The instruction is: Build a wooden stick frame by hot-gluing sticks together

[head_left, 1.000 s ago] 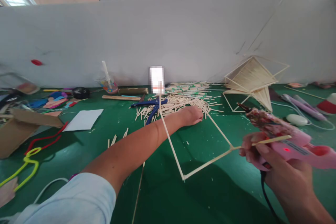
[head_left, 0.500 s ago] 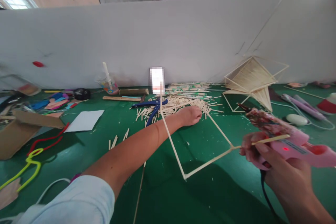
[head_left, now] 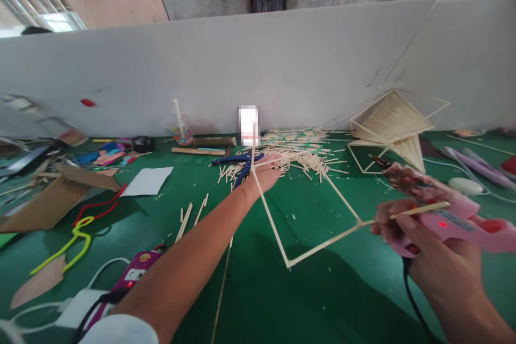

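My right hand (head_left: 427,247) is wrapped round a pink hot glue gun (head_left: 463,226), its dark nozzle pointing up and left, a red light glowing on its side. Between the same hand's thumb and fingers is a stick of an open square frame (head_left: 324,244) made of thin wooden sticks, held above the table. Beyond the frame, my left hand (head_left: 269,169) reaches into a pile of short wooden sticks (head_left: 304,160). Its fingertips are partly hidden, so I cannot see whether they grip a stick. Blue-handled pliers (head_left: 242,172) lie just left of it.
A larger stick model (head_left: 393,118) stands at the back right by the grey partition (head_left: 306,64). On the left lie white paper (head_left: 147,181), cardboard (head_left: 68,199), a yellow pipe cleaner (head_left: 83,247) and a purple power strip (head_left: 135,274). A phone-like bright screen (head_left: 249,124) leans at the back.
My left hand has moved left across the stick pile, from its right part to beside the pliers. My right hand still holds the glue gun and frame. The view has shifted slightly.
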The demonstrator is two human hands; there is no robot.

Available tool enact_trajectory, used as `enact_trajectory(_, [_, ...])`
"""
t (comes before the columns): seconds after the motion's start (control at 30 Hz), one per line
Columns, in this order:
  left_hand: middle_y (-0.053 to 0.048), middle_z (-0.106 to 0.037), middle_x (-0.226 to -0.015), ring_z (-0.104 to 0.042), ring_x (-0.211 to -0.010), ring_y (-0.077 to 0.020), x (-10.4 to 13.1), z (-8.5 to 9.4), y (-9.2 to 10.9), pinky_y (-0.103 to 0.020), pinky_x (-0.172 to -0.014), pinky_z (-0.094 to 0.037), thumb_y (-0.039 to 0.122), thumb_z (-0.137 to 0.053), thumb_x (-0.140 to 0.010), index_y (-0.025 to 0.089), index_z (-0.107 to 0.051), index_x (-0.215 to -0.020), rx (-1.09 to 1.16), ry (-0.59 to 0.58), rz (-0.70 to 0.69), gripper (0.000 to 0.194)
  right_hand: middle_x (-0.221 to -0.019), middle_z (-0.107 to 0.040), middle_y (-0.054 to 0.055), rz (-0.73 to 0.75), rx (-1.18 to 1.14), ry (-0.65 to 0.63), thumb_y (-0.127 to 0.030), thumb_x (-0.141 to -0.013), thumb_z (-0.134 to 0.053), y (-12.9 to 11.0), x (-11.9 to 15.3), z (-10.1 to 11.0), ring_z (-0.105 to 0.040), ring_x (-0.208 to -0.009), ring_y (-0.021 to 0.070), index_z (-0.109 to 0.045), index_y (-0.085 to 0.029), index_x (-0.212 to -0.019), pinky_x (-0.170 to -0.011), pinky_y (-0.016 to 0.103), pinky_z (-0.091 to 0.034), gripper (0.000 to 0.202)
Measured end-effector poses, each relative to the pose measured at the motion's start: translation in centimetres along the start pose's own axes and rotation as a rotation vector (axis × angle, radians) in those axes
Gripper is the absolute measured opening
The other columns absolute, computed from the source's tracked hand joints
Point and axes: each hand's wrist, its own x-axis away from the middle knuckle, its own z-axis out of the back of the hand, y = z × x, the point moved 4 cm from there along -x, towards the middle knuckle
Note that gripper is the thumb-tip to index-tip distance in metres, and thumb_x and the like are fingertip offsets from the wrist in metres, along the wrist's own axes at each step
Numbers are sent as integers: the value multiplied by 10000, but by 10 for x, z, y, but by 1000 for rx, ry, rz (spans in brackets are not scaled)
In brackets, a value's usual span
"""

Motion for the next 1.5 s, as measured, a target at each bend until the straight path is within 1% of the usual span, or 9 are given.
enact_trajectory(0.17, [-72,-633,-1085,-639,-898,-184,39,-34,20,-374,-768,-552,337,-565,-914,144,-589,-1120,14,-213,2,283,-775,-588,13,-35,-1,42,-288,-816,-654,0,2,1,-505,-594,156,-660,-271,-821,-520,314,-448,18])
enact_trajectory(0.27, [-77,-624,-1115,-634,-919,-187,45,-42,25,-378,-781,-550,328,-563,-916,155,-584,-1135,-52,-261,68,281,-771,-578,17,-34,-4,51,-296,-810,-655,-2,3,0,-516,-623,181,-662,-290,-824,-534,335,-438,17])
enact_trajectory(0.4, [-95,-584,-1207,-608,-1020,-224,34,-20,15,-436,-849,-527,323,-566,-913,160,-548,-1205,-211,-135,270,335,-723,-566,9,-10,-3,46,-282,-824,-628,-4,3,-2,-499,-592,180,-657,-297,-827,-575,358,-447,33])
enact_trajectory(0.5, [-95,-586,-1202,-610,-1017,-223,38,-6,10,-432,-845,-529,320,-572,-910,157,-549,-1202,-282,-126,377,335,-748,-574,10,-28,18,56,-271,-819,-637,-2,2,0,-498,-594,177,-649,-289,-818,-578,357,-457,21])
enact_trajectory(0.67, [-89,-606,-1158,-623,-974,-209,88,1,9,-415,-819,-537,331,-566,-913,150,-563,-1174,-343,-173,474,318,-757,-596,11,-25,56,41,-288,-808,-658,2,0,0,-524,-611,171,-654,-268,-807,-574,342,-455,21])
enact_trajectory(0.77, [-67,-659,-983,-644,-866,-186,127,9,2,-386,-775,-531,382,-509,-936,136,-614,-1034,-379,-153,534,285,-743,-625,9,-37,72,37,-297,-786,-686,6,0,-1,-531,-578,161,-658,-259,-801,-547,336,-451,49])
enact_trajectory(0.93, [-87,-698,-878,-675,-806,-258,166,15,-6,-325,-662,-475,382,-464,-906,186,-609,-935,-385,-79,571,246,-769,-641,27,-86,138,-32,-325,-771,-702,17,0,1,-552,-582,169,-650,-247,-813,-489,302,-424,102])
enact_trajectory(1.23, [-74,-673,-709,-667,-703,-255,175,16,-20,-303,-594,-422,173,-486,-794,195,-578,-777,-350,-71,650,97,-719,-632,48,-148,281,-190,-366,-796,-663,29,1,7,-537,-547,160,-637,-214,-805,-418,261,-370,155])
enact_trajectory(1.5, [39,-579,-624,-569,-571,-154,201,47,-30,-243,-566,-383,231,-479,-770,244,-451,-760,-305,177,723,32,-655,-629,42,-226,250,-232,-363,-781,-680,31,-1,5,-508,-444,134,-649,-210,-853,-349,228,-348,172])
